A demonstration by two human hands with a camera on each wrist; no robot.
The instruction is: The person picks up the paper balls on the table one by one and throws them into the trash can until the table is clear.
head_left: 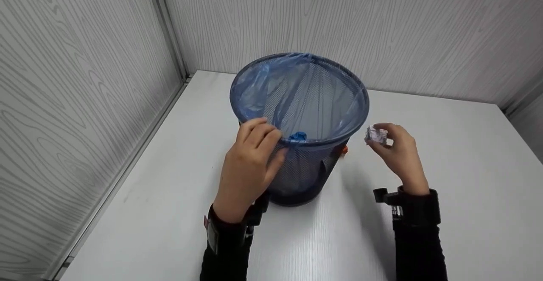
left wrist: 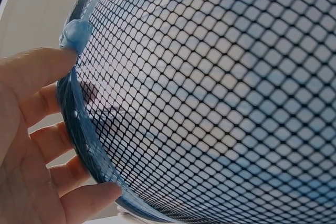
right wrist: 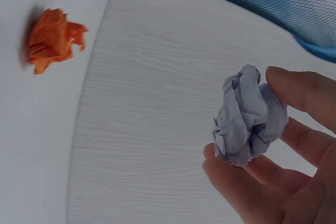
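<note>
A dark mesh wastebasket (head_left: 297, 170) with a translucent blue bin liner (head_left: 258, 81) folded over its rim tilts a little in the head view. My left hand (head_left: 250, 158) grips the near left of the rim, its fingers over the edge and its thumb outside. By that thumb, a small bunched blue lump (left wrist: 76, 34) shows at the rim in the left wrist view. Right of the basket, my right hand (head_left: 396, 151) pinches a crumpled white paper ball (right wrist: 249, 116) between thumb and fingers, just outside the rim and above the table.
A crumpled orange paper ball (right wrist: 52, 40) lies on the white table (head_left: 458, 179), mostly hidden behind the basket's right side in the head view. Wood-grain panels stand at the left (head_left: 76, 102) and along the back (head_left: 382, 30).
</note>
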